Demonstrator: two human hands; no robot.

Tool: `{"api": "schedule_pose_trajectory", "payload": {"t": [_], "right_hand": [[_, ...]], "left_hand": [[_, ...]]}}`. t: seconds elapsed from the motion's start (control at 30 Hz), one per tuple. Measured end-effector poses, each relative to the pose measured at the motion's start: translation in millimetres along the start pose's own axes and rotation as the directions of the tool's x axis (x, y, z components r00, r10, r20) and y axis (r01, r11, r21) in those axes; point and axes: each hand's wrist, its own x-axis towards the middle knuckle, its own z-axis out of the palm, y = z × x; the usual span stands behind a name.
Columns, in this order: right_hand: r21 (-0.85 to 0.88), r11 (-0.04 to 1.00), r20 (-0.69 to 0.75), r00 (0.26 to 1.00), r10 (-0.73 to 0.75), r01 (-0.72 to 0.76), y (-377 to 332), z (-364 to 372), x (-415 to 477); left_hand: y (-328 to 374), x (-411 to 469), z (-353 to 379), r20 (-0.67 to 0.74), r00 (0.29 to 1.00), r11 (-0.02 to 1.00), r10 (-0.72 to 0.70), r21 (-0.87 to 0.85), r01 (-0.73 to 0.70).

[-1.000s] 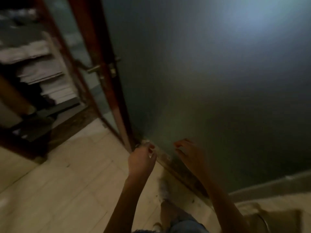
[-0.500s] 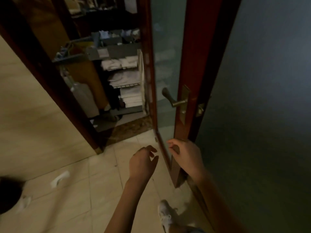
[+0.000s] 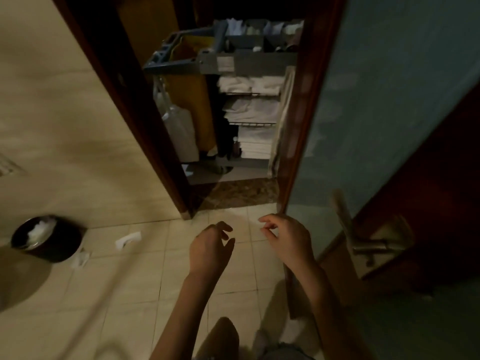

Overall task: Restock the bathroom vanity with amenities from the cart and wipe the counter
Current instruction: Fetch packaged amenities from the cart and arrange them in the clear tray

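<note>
Left hand (image 3: 211, 252) loosely curled, empty; right hand (image 3: 288, 240) likewise, near glass door (image 3: 389, 113) edge.

Head view: cart (image 3: 259, 64) beyond doorway, well apart from both hands. Amenities (image 3: 272, 28) in top tray (image 3: 246, 42), small, indistinct. Judged light, possibly slippery: pinch each round body. Folded towels (image 3: 250, 110) soft: lift from underneath.

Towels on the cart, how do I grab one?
Probably the folded front edge of the top towel, reached straight in from the front: the towels lie flat on the cart's shelves, whose open side faces you.
</note>
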Motion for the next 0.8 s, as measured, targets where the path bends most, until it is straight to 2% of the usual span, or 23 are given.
{"api": "schedule_pose_trajectory", "payload": {"t": [0.17,0.4,0.63,0.7,0.8], "right_hand": [[-0.019,0.999,0.071,0.997,-0.029,0.031,-12,23,60],[-0.023,0.999,0.077,0.996,0.045,-0.043,-13,40,167],[-0.018,0.999,-0.014,0.999,0.031,-0.031,-45,53,318],[0.001,1.000,-0.082,0.997,0.005,-0.005,-52,60,349],[0.042,0.998,-0.128,0.990,0.060,-0.055,-55,67,381]], "left_hand": [[-18,50,-2,0.006,0.999,0.999,-0.052,-0.008,0.052],[-29,175,-9,0.018,1.000,0.999,0.017,-0.035,-0.017],[-48,322,-69,-0.028,0.998,0.999,0.054,-0.003,-0.054],[-60,353,-76,-0.043,0.997,0.997,0.063,-0.032,-0.065],[-64,393,-80,-0.009,0.995,0.995,0.097,-0.032,-0.098]]}}
